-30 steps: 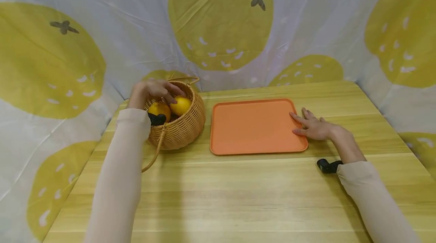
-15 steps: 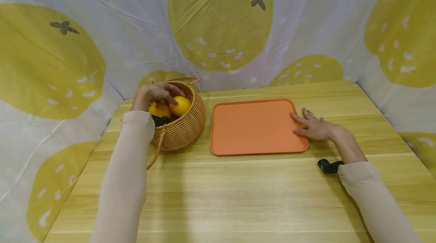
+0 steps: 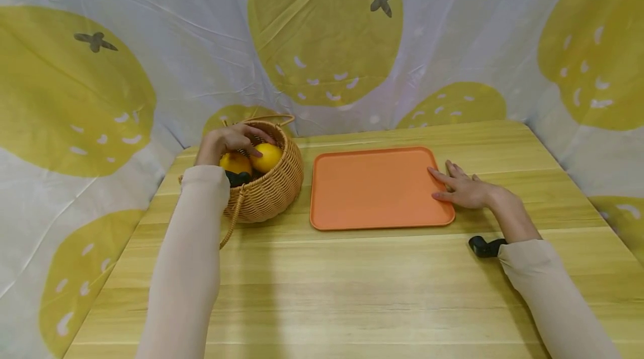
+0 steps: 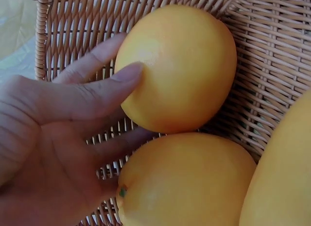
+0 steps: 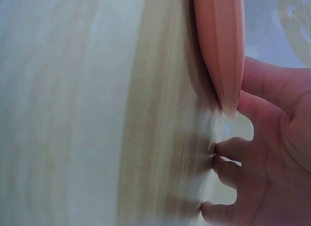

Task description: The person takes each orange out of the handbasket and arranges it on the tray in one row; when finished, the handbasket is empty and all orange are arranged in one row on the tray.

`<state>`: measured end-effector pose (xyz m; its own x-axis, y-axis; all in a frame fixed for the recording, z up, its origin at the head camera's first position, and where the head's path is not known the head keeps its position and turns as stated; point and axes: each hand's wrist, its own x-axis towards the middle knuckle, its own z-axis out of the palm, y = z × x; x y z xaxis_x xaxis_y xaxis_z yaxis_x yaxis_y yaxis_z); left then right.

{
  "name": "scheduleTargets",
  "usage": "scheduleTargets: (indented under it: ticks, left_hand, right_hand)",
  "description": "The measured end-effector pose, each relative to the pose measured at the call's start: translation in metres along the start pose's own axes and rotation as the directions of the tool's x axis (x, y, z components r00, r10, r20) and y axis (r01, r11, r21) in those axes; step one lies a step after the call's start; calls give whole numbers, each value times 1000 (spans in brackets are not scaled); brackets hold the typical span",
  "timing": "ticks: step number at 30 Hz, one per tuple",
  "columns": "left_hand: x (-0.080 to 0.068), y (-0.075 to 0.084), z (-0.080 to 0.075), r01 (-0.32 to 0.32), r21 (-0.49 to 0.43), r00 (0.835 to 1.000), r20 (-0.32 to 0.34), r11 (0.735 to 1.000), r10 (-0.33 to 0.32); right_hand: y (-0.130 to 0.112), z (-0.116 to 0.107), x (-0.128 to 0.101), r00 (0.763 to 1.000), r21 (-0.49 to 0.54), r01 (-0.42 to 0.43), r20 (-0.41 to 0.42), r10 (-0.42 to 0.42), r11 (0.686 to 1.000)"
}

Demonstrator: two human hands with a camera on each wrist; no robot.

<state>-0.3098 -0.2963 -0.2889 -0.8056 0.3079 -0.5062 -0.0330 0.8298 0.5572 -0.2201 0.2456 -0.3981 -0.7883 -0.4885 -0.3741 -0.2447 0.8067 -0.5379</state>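
Observation:
A round wicker basket [image 3: 274,191] stands at the table's back left with yellow-orange fruits inside. My left hand [image 3: 230,138] reaches into it from above. In the left wrist view the left hand [image 4: 124,58] holds the upper fruit [image 4: 180,65] between thumb and fingers, against the basket wall [image 4: 272,65]. A second fruit [image 4: 189,182] lies just below, and part of a third [image 4: 286,187] shows at the right. An orange tray [image 3: 374,188] lies bare at the table's middle. My right hand [image 3: 463,188] rests flat on its right rim, fingers straight; the rim of the tray [image 5: 221,41] meets the right hand [image 5: 262,138].
The wooden table [image 3: 352,292] has a lemon-print cloth [image 3: 322,40] hanging close behind and along both sides. The basket's loose handle [image 3: 228,230] droops onto the table in front. A black wrist mount [image 3: 483,245] sits by my right sleeve.
My left forearm has shifted slightly right and the hand has settled a little lower onto the fruit. The right hand and tray have not moved.

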Motion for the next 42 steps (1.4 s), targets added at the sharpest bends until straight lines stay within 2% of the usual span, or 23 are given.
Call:
scheduleTargets:
  ticks: [7,14,20,24,29,36,42]
  left_hand:
    - [-2,-2,2,-7,-23,1000,24,1000,7]
    - [-8,3,4,30,-46,997,69,999,-26]
    - [-5,3,3,30,-45,996,90,999,-26]
    - [-1,0,4,6,-39,997,72,999,-3]
    - [1,-3,4,23,-64,999,41,998,-20]
    - [-1,-4,5,21,-83,999,46,996,-17]
    - [-2,-1,6,14,-50,999,42,999,-12]
  right_hand:
    - [0,0,0,1000,2,-1,1,1,1000]
    - [0,0,0,1000,7,-1,-2,1,1000]
    - [1,1,0,1000,15,0,-5,0,1000]
    - [0,1,0,1000,13,2,-4,-2,1000]
    - [0,1,0,1000,14,5,-6,-4,1000]
    - [1,2,1,1000,6,6,-11,-6,1000]
    - [0,2,0,1000,6,5,-13,-5,1000]
